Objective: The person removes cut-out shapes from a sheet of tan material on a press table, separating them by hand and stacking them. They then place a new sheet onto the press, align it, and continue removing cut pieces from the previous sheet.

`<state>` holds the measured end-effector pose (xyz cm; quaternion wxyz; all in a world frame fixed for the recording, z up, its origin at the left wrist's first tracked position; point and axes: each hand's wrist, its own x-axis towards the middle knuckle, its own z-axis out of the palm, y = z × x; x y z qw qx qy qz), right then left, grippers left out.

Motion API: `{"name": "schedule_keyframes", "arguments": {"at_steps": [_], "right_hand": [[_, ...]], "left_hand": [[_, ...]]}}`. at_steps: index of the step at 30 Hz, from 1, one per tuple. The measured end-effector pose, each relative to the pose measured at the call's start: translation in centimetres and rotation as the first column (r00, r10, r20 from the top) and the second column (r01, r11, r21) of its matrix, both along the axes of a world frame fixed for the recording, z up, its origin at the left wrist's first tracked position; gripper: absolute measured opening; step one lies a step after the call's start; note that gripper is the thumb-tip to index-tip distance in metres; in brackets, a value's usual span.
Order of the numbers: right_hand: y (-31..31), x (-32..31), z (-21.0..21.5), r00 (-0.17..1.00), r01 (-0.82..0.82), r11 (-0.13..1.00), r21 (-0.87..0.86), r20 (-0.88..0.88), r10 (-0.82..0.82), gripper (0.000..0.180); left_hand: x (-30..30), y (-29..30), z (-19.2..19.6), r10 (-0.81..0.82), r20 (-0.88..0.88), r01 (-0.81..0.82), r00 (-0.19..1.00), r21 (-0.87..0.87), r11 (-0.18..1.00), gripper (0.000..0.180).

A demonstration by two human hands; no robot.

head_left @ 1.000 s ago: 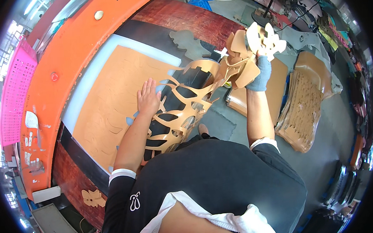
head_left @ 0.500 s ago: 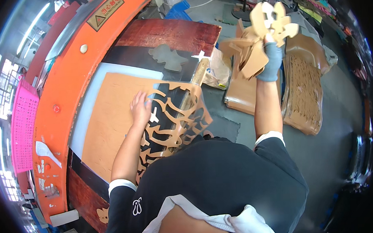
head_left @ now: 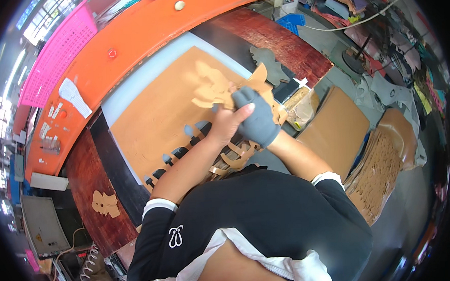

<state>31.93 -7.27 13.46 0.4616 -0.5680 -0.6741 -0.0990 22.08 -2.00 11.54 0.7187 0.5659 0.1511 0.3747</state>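
My two hands meet above a tan sheet (head_left: pixel 158 103), which looks like leather and lies on a white board (head_left: pixel 180 46). Between them is a loose bunch of tan cut-out pieces (head_left: pixel 215 88) with wavy edges, partly blurred. My right hand (head_left: pixel 258 120), in a grey fingerless glove, is closed round the bunch. Bare, my left hand (head_left: pixel 226 121) also closes on the pieces, its thumb lying across the glove. Where each finger grips is partly hidden. Below the hands, the sheet's near edge is a lattice of cut-out holes (head_left: pixel 238 157).
An orange machine beam (head_left: pixel 140 28) spans the far side. A dark grey flat shape (head_left: pixel 272 65) lies right of the board. Tan sheets (head_left: pixel 337 123) and a stack of ragged-edged tan pieces (head_left: pixel 379 166) stand at right. More cut pieces (head_left: pixel 105 203) rest on the red-brown table at left.
My right hand has brought the cut pieces from the right-hand stacks to above the sheet. My left hand has left the sheet and closed on them. The view has turned.
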Motion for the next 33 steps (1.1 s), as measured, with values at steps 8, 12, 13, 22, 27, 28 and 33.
{"name": "schedule_keyframes", "arguments": {"at_steps": [8, 12, 13, 22, 27, 28, 33], "right_hand": [[-0.4, 0.0, -1.2, 0.953, -0.304, 0.943, -0.138, -0.061, 0.298, 0.034], [0.0, 0.7, -1.9, 0.964, -0.264, 0.962, -0.074, 0.019, 0.266, 0.033], [0.2, 0.7, -2.0, 0.964, -0.255, 0.965, -0.061, 0.054, 0.259, 0.036], [1.0, 2.0, -3.1, 0.838, -0.404, 0.857, -0.319, -0.505, 0.208, 0.063], [-0.2, 1.2, -5.5, 0.916, -0.361, 0.836, -0.413, -0.327, 0.233, 0.076], [-0.4, 1.0, -5.9, 0.943, -0.327, 0.863, -0.386, -0.186, 0.274, 0.075], [-0.1, 0.7, -6.8, 0.937, -0.304, 0.933, -0.195, 0.117, 0.330, 0.063]], "left_hand": [[-6.2, 2.7, -3.2, 0.124, 0.107, -0.053, 0.986, -0.505, 0.861, 0.040], [-7.8, 2.8, -4.2, 0.102, 0.119, -0.018, 0.988, -0.559, 0.829, 0.042], [-8.0, 2.8, -4.5, 0.081, 0.115, -0.004, 0.990, -0.553, 0.833, 0.043], [-9.6, 3.3, -5.5, -0.046, 0.344, 0.257, 0.938, -0.599, 0.759, 0.050], [-10.1, 4.1, -6.0, 0.002, 0.311, 0.203, 0.950, -0.626, 0.753, 0.049], [-10.2, 4.2, -6.2, 0.022, 0.286, 0.174, 0.958, -0.641, 0.747, 0.049], [-10.8, 4.6, -6.8, 0.039, 0.283, 0.172, 0.958, -0.680, 0.713, 0.044]]}}
